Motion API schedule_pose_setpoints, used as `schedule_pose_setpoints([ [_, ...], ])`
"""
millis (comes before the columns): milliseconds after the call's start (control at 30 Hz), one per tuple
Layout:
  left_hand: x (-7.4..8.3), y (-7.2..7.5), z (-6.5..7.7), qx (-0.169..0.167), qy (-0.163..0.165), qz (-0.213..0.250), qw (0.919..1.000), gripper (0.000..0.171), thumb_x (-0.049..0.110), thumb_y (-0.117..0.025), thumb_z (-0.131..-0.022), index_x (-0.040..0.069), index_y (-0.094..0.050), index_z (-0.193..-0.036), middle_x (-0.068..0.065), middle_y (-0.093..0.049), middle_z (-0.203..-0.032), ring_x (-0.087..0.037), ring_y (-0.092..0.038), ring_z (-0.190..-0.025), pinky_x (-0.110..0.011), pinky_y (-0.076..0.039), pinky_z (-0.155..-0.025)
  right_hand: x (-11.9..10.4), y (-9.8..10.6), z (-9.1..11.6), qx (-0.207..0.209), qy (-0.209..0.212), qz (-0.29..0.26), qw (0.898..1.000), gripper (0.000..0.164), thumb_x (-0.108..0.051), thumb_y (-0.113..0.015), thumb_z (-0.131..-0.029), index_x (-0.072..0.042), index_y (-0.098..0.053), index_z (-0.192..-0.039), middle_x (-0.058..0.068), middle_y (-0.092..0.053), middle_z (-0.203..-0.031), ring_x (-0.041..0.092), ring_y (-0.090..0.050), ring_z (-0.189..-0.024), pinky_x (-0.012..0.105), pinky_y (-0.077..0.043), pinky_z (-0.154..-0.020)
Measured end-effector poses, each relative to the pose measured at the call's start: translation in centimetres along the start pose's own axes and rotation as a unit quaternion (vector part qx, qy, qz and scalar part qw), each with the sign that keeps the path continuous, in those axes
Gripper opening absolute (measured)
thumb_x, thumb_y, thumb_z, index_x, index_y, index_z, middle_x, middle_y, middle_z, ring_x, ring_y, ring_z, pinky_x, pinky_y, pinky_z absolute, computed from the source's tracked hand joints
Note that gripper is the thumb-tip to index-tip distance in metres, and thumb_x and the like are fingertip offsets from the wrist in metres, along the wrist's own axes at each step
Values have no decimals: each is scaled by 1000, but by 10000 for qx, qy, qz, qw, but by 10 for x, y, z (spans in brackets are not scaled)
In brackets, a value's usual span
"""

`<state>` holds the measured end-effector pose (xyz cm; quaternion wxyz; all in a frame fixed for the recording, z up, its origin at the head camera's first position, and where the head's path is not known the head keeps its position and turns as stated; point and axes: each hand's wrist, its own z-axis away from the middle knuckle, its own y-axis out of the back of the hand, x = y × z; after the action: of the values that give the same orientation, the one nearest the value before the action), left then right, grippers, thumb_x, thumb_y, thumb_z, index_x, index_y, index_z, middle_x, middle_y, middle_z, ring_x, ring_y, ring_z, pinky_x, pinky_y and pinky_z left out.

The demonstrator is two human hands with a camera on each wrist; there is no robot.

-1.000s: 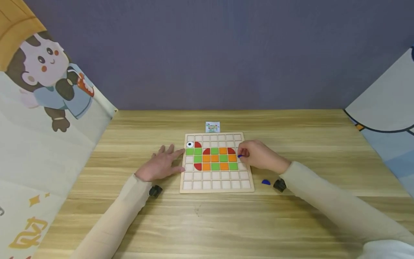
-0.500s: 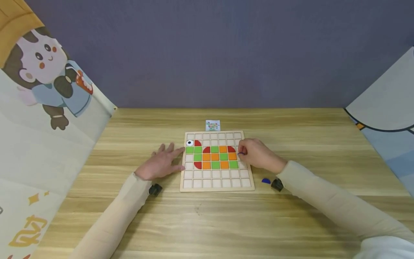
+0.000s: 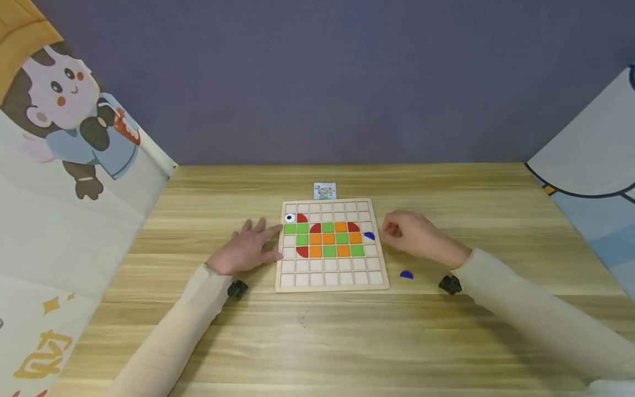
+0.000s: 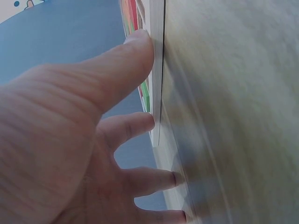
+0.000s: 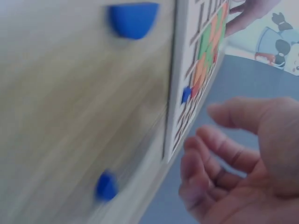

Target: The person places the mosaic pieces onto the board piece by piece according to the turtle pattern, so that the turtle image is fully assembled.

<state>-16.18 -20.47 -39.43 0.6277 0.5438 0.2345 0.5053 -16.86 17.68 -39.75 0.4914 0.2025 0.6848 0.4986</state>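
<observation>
My left hand (image 3: 245, 250) lies at the board's left side, fingers spread. Its thumb and index finger touch the edge of the wooden grid board (image 3: 332, 279); in the left wrist view the thumb (image 4: 133, 53) reaches the rim. Just off the board's right edge hovers my right hand (image 3: 415, 236), fingers loosely curled, holding nothing. One blue half-round piece (image 3: 369, 236) sits in a right-hand cell, slightly askew. Another blue half-round piece (image 3: 407, 274) lies on the table. The right wrist view also shows a blurred blue piece (image 5: 106, 186) on the table.
Green, orange and red tiles (image 3: 328, 239) fill cells in the board's middle, with a round eye piece (image 3: 290, 218) at upper left. Behind the board lies a small picture card (image 3: 324, 191). A dark wall (image 3: 347, 82) stands behind the table (image 3: 297, 342).
My right hand has let go of the blue half-round piece, which now sits on the board, and moved a little right. The left hand stays at the board's edge.
</observation>
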Motion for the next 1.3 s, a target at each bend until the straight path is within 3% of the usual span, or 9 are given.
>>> schedule_pose_setpoints([
  [300,2,1,1,26,13,60,10000,75,51,-54,-91,19,-24,-151,-27,-10,-151,-57,-11,-132,-73,-19,-95,13,-3,45,-784,585,-84,9952,20,-16,-78,-77,-17,-65,-93,-10,-58,-83,8,-53,-73,25,-49,-64],
  [533,2,0,1,23,27,90,10000,75,51,-54,-91,19,-24,-151,-27,-9,-151,-57,-10,-132,-72,-18,-96,12,-10,56,-591,1239,-248,9902,20,-2,-77,-74,-17,-65,-80,-10,-56,-76,7,-52,-68,22,-48,-59],
  [700,2,-1,1,55,-3,20,10000,75,51,-53,-91,18,-24,-151,-28,-10,-151,-57,-11,-131,-73,-20,-95,10,-12,55,-321,1286,-272,9908,20,0,-75,-75,-17,-67,-79,-13,-55,-75,7,-52,-67,22,-47,-57],
  [933,1,-1,1,16,39,63,10000,75,52,-54,-91,19,-23,-152,-27,-10,-151,-57,-10,-132,-73,-19,-95,-13,-15,34,-357,894,-215,9951,14,-9,-74,-81,-22,-70,-86,-18,-58,-79,5,-51,-68,22,-47,-61],
  [1167,0,-1,0,34,-2,3,10000,75,53,-53,-91,20,-24,-152,-27,-11,-151,-57,-11,-131,-73,-20,-95,-55,-28,-6,-437,1551,-473,9858,7,-13,-75,-82,-18,-71,-84,-16,-56,-81,4,-52,-71,20,-48,-62],
  [1300,0,-1,-1,64,-14,-61,10000,74,53,-52,-91,20,-24,-151,-28,-11,-151,-57,-12,-131,-73,-21,-94,-78,-42,-29,-715,1640,-499,9826,5,-12,-74,-83,-16,-72,-83,-14,-57,-79,6,-52,-70,20,-48,-63],
])
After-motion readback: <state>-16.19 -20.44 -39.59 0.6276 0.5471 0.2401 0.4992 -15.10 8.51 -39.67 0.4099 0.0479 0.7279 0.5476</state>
